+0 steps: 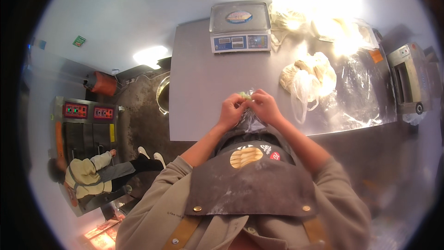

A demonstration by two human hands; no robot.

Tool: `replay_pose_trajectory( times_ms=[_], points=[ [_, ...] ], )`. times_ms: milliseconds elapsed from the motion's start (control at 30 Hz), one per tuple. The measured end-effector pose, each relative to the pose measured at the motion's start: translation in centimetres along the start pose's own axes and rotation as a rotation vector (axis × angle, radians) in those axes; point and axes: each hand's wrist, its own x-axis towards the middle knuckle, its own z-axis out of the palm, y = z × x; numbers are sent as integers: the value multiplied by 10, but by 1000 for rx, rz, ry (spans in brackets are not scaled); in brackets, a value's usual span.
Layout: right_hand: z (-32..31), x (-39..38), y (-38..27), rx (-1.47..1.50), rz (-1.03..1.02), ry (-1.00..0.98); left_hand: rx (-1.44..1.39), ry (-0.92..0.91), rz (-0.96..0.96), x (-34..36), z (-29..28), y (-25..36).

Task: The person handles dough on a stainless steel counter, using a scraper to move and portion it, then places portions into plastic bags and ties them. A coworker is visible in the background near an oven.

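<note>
Both my hands meet at the table's near edge, fingers pinched close together. Gathered between them is the top of a clear plastic bag, which hangs crumpled toward my apron. My left hand grips it from one side and my right hand from the other. Something small and pale green pokes out at the fingertips; I cannot tell its kind. Right of my hands, on the table, sits a knotted translucent bag with pale, lumpy contents.
A digital scale stands at the back of the grey table. Clear plastic sheeting covers its right part, with more bags behind in glare. A metal machine stands far right. At left, a person is beside an oven.
</note>
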Motion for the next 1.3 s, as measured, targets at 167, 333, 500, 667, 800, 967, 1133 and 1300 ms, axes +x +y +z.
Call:
replay_pose_trajectory(
  times_ms=[167, 333, 500, 667, 800, 967, 1133, 1300],
  points=[
    [6, 2, 27, 255, 273, 179, 103, -65, 106, -5, -12, 3],
    [3, -12, 53, 181, 391, 241, 265, -126, 295, -21, -28, 5],
    [10, -18, 58, 331, 584, 287, 291, -133, 280, -20, -29, 3],
    [19, -25, 59, 629, 764, 198, 399, -77, 309, -31, -25, 0],
    [28, -29, 51, 499, 609, 128, 580, 2, 341, -42, -11, -8],
    [25, -30, 19, 487, 430, -14, 755, 71, 369, -33, 0, -15],
    [14, -32, 1, 588, 436, -25, 640, -52, 206, -30, -2, -7],
    [8, -72, 56, 690, 561, 112, 388, 10, 123, -72, -7, -26]
  ],
)
